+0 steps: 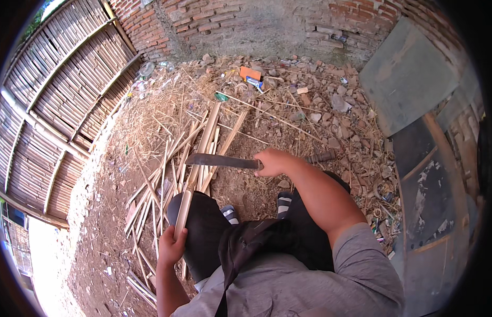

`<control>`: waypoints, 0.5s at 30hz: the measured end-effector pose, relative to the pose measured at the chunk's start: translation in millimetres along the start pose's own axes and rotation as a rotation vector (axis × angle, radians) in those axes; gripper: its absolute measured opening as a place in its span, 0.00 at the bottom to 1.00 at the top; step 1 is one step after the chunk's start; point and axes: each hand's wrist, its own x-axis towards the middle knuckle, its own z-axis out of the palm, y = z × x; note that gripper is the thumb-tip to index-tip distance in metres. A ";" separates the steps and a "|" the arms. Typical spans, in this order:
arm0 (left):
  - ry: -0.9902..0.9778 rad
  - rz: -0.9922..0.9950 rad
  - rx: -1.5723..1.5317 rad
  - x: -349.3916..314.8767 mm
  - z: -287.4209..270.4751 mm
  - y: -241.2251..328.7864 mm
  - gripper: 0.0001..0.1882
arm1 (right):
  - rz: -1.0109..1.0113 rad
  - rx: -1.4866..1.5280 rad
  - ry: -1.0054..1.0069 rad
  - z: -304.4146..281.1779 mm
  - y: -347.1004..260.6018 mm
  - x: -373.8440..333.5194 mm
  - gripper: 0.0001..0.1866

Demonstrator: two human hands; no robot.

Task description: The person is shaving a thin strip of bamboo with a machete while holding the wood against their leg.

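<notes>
My right hand (272,161) is wrapped round the handle of a machete (222,160), its dark, slightly curved blade pointing left. The blade passes over a split bamboo length (183,210); whether they touch I cannot tell. My left hand (173,245) grips the near end of that bamboo, which slants up along my left thigh and shows its pale hollow inside. A dark rounded piece (321,156) pokes out beyond my right forearm, in line with the blade; it may be the handle's end. Several thin bamboo strips (151,189) lie loosely piled on the ground to the left.
A bamboo slat fence (71,79) stands at the left, a brick wall (214,26) at the back. Boards (410,74) lean at the right. Rubble, straw and litter, including an orange block (250,73), cover the ground ahead. My knees and sandalled feet (230,214) frame the middle.
</notes>
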 end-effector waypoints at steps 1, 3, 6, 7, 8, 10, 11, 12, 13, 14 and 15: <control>-0.018 -0.015 0.017 -0.6 -1.2 1.5 0.17 | -0.001 0.003 -0.002 0.4 -0.7 0.3 0.23; -0.038 -0.032 0.037 -1.1 -1.9 3.6 0.15 | 0.008 0.021 -0.008 -0.2 -3.1 0.0 0.23; -0.018 0.005 0.029 -1.7 -1.5 6.0 0.16 | 0.038 0.037 -0.009 -0.5 -3.0 1.4 0.24; -0.025 -0.029 -0.008 -1.9 -1.6 6.4 0.17 | 0.037 0.038 -0.011 -1.1 -3.3 0.9 0.24; -0.032 -0.063 -0.045 -2.1 -1.7 6.9 0.18 | 0.028 0.043 -0.016 -2.1 -3.9 -0.1 0.24; -0.035 -0.066 -0.048 -1.9 -1.7 10.5 0.18 | 0.021 0.048 -0.020 -2.7 -3.6 -0.3 0.24; -0.037 -0.068 -0.052 -2.1 -1.8 11.3 0.18 | 0.029 0.040 -0.025 -2.2 -3.3 0.5 0.24; -0.036 -0.069 -0.051 -2.0 -1.7 8.8 0.18 | 0.036 0.032 -0.031 -2.0 -3.7 1.1 0.23; -0.038 -0.073 -0.057 -1.4 -1.1 4.3 0.18 | 0.035 0.032 -0.032 -2.4 -4.3 1.3 0.23; -0.039 -0.076 -0.062 -1.5 -1.2 1.8 0.17 | 0.035 0.029 -0.031 -3.1 -5.1 1.2 0.23; -0.041 -0.079 -0.061 -2.0 -1.3 2.9 0.17 | 0.038 0.027 -0.032 -2.5 -5.0 1.1 0.23</control>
